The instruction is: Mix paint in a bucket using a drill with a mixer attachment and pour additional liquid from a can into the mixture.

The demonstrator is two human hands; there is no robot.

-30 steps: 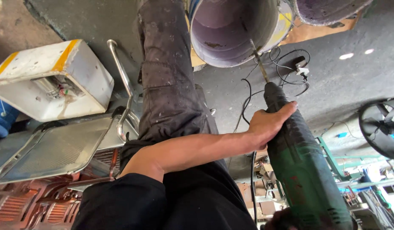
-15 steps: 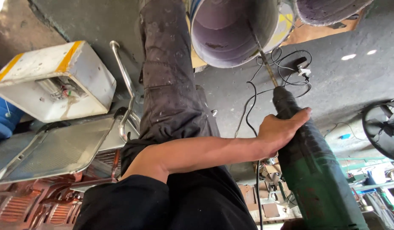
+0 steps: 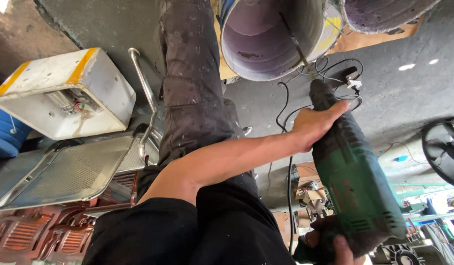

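Note:
Both my hands hold a green power drill point(image 3: 357, 186). My left hand point(image 3: 315, 125) wraps the drill's front body just behind the black chuck, with the forearm reaching in from the lower left. At the bottom edge my right hand point(image 3: 335, 245) grips the rear handle, only partly in view. The thin drill bit point(image 3: 294, 46) points up and away, lying against the inner wall of a large open metal cylinder point(image 3: 259, 49). My leg in dark, paint-flecked trousers point(image 3: 192, 98) stretches beside the cylinder.
A white box casing with a yellow stripe point(image 3: 65, 93) sits at left above a perforated metal panel point(image 3: 65, 172) and a chrome tube point(image 3: 143, 88). Black cables point(image 3: 286, 113) trail on the grey floor. A second cylinder point(image 3: 384, 12) and a fan point(image 3: 445, 152) are at right.
The drill and my left hand dipped slightly in view, then came back up. The bit stays at the cylinder and both grips are unchanged.

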